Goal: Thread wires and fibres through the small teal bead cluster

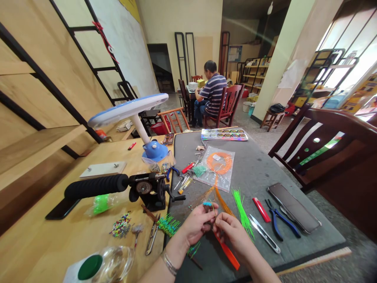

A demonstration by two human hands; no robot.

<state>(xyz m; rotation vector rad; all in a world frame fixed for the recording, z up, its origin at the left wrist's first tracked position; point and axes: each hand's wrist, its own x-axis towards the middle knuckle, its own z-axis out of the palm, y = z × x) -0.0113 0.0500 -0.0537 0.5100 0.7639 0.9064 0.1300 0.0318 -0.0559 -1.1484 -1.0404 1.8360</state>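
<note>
My left hand, with a bracelet at the wrist, is closed around a small blue piece showing at its fingertips. A thin yellowish strand runs from there towards my right hand. The right fingers are pinched together on that strand, close to the left thumb; its end is hidden. Below the hands lies a flat orange-red strip, and orange fibres stretch out behind them. Left of my left hand, a brown stick carries many green tied strands. Bright green strands lie to the right.
Right on the grey mat: a red lighter, snips, blue-handled pliers, a phone. Left: a clamp-like tool with crank, beads, a lamp. A bag with an orange coil lies ahead. A person sits beyond.
</note>
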